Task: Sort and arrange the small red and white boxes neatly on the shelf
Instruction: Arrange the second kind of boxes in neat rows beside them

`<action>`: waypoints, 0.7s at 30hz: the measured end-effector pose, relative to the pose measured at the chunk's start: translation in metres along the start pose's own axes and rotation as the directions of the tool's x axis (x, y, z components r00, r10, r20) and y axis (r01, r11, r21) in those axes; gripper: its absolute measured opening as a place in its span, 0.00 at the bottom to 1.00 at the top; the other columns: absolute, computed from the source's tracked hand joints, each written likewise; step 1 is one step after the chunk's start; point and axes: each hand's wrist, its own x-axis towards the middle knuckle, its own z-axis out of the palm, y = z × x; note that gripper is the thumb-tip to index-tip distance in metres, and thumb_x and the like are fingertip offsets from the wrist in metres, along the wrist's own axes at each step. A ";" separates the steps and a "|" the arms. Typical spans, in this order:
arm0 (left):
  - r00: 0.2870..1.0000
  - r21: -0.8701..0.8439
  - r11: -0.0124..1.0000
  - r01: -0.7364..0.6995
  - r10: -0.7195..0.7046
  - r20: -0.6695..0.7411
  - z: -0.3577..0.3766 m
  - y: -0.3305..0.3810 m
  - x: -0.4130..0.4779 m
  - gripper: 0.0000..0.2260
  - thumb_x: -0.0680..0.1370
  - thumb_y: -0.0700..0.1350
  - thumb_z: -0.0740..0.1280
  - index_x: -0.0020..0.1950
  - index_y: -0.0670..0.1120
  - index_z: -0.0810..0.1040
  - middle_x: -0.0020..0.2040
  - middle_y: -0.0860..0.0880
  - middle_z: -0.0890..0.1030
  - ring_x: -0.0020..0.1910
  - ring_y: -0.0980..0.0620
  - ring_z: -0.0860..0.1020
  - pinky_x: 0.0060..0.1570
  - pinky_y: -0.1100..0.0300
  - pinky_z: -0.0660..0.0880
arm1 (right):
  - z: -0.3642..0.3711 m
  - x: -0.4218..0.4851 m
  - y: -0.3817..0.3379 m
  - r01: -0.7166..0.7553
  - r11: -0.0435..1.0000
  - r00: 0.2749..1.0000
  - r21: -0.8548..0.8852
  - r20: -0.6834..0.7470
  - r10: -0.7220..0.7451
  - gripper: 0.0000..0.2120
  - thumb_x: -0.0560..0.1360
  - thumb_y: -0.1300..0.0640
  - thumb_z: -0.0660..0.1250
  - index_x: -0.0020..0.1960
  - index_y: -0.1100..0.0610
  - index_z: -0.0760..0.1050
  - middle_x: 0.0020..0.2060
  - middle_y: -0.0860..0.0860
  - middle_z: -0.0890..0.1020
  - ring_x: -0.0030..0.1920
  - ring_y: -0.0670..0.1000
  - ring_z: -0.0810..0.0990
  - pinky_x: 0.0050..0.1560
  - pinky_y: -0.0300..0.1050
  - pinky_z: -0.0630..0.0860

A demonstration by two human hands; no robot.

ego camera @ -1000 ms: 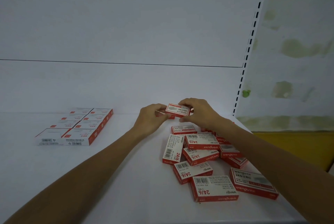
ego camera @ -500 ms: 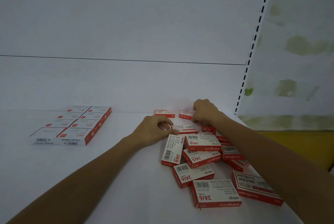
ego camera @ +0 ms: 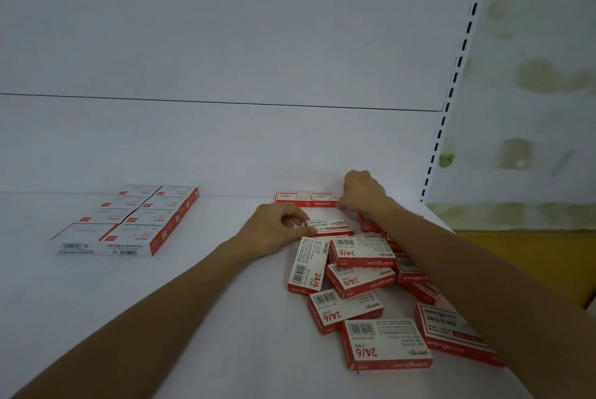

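The right hand (ego camera: 362,192) is reached to the back of the white shelf board (ego camera: 193,318), with its fingers curled down against the right end of a pair of small red and white cardboard boxes (ego camera: 309,199); these are set end to end along the rear panel, at nine o'clock from that hand; whether the end box is pinched or only nudged cannot be told. The left hand (ego camera: 274,232) is held at seven o'clock from the right one, knuckles up; its thumb and forefinger are curled about the left end of a single flat red and white cardboard box (ego camera: 329,225) at its three o'clock; that box appears to be gripped, and it lies on the shelf just in front of the pair. Both forearms are stretched forward from the near edge.

At five o'clock from the left hand a loose heap of red and white boxes (ego camera: 361,282) is spread, tilted and overlapping, some barcode-up; more are half hidden beneath the right forearm. The work is judged to be at an early stage: a row of two is laid; a third is apparently about to be added; the greater part is left unsorted. Well apart at nine o'clock, a tidy block of larger white cartons with red ends (ego camera: 135,221) is seen, two wide and squared up.
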 end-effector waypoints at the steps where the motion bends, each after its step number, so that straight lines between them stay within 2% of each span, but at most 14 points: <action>1: 1.000 -0.009 1.000 0.002 -0.002 -0.005 0.000 0.000 0.000 0.12 0.70 0.53 0.72 0.50 0.49 0.79 0.50 0.53 0.80 0.46 0.58 0.76 0.43 0.70 0.71 | -0.002 -0.003 0.000 -0.005 1.000 1.000 -0.028 -0.010 0.004 0.08 0.71 0.60 0.69 0.43 0.60 0.71 0.44 0.55 0.77 0.39 0.53 0.74 0.34 0.42 0.69; 4: 1.000 -0.055 0.998 0.005 -0.007 -0.029 -0.001 0.001 -0.001 0.12 0.69 0.49 0.74 0.46 0.50 0.74 0.46 0.54 0.79 0.42 0.61 0.77 0.40 0.72 0.72 | -0.007 -0.008 -0.002 0.010 1.000 0.999 -0.024 -0.047 -0.011 0.08 0.72 0.56 0.67 0.44 0.61 0.73 0.44 0.55 0.79 0.40 0.53 0.75 0.38 0.44 0.69; 8: 0.997 -0.159 0.987 0.037 -0.048 -0.066 -0.005 0.001 -0.002 0.14 0.69 0.43 0.74 0.45 0.49 0.70 0.46 0.53 0.78 0.40 0.60 0.78 0.36 0.70 0.71 | -0.016 -0.019 -0.013 0.082 0.996 0.994 0.036 -0.078 -0.079 0.11 0.74 0.56 0.64 0.52 0.63 0.76 0.49 0.56 0.80 0.48 0.56 0.79 0.46 0.49 0.76; 10: 0.990 -0.253 0.964 0.084 -0.109 -0.086 -0.010 0.001 -0.004 0.13 0.70 0.40 0.73 0.49 0.49 0.72 0.45 0.52 0.79 0.43 0.56 0.78 0.39 0.68 0.72 | -0.019 -0.027 -0.019 0.140 0.988 0.986 0.067 -0.102 -0.132 0.12 0.75 0.55 0.63 0.53 0.61 0.75 0.52 0.56 0.80 0.50 0.56 0.79 0.49 0.50 0.76; 12: 0.981 -0.340 0.932 0.124 -0.167 -0.100 -0.015 0.002 -0.004 0.12 0.71 0.39 0.72 0.50 0.50 0.74 0.45 0.50 0.81 0.46 0.52 0.79 0.48 0.60 0.76 | -0.021 -0.036 -0.024 0.174 0.977 0.978 0.126 -0.139 -0.156 0.12 0.76 0.54 0.62 0.56 0.59 0.74 0.54 0.55 0.79 0.52 0.55 0.78 0.51 0.49 0.75; 13: 0.974 -0.379 0.915 0.139 -0.196 -0.114 -0.019 0.002 -0.004 0.12 0.71 0.38 0.72 0.49 0.50 0.75 0.45 0.48 0.81 0.47 0.50 0.79 0.52 0.56 0.77 | -0.022 -0.041 -0.027 0.185 0.970 0.974 0.161 -0.164 -0.158 0.13 0.76 0.54 0.61 0.58 0.58 0.73 0.54 0.55 0.79 0.52 0.55 0.77 0.52 0.49 0.75; 15: 0.950 -0.510 0.847 0.147 -0.264 -0.164 -0.024 0.005 -0.003 0.11 0.71 0.35 0.72 0.46 0.48 0.75 0.45 0.44 0.81 0.43 0.49 0.80 0.53 0.53 0.78 | -0.026 -0.051 -0.033 0.192 0.948 0.966 0.254 -0.219 -0.137 0.14 0.77 0.54 0.60 0.59 0.60 0.72 0.52 0.56 0.79 0.51 0.55 0.79 0.52 0.50 0.75; 17: 0.906 -0.662 0.738 0.130 -0.360 -0.224 -0.027 0.010 -0.002 0.11 0.70 0.34 0.72 0.44 0.46 0.73 0.47 0.41 0.81 0.41 0.48 0.81 0.51 0.53 0.79 | -0.029 -0.058 -0.041 0.150 0.860 0.977 0.488 -0.209 -0.051 0.15 0.78 0.54 0.60 0.55 0.65 0.73 0.50 0.60 0.81 0.44 0.54 0.81 0.50 0.51 0.77; 19: 0.864 -0.723 0.684 0.101 -0.421 -0.278 -0.026 0.016 -0.002 0.13 0.69 0.35 0.73 0.47 0.45 0.71 0.49 0.40 0.81 0.44 0.46 0.81 0.53 0.51 0.78 | -0.032 -0.063 -0.050 0.086 0.725 0.993 0.683 -0.117 -0.007 0.15 0.77 0.53 0.61 0.53 0.65 0.73 0.49 0.60 0.81 0.39 0.51 0.82 0.48 0.51 0.79; 21: 0.873 -0.711 0.699 0.071 -0.389 -0.295 -0.022 0.025 -0.007 0.19 0.70 0.37 0.73 0.54 0.46 0.69 0.50 0.41 0.80 0.46 0.46 0.81 0.54 0.52 0.78 | -0.030 -0.065 -0.058 0.081 0.702 0.996 0.707 -0.084 -0.031 0.14 0.76 0.49 0.64 0.52 0.60 0.73 0.50 0.56 0.81 0.43 0.52 0.82 0.50 0.52 0.80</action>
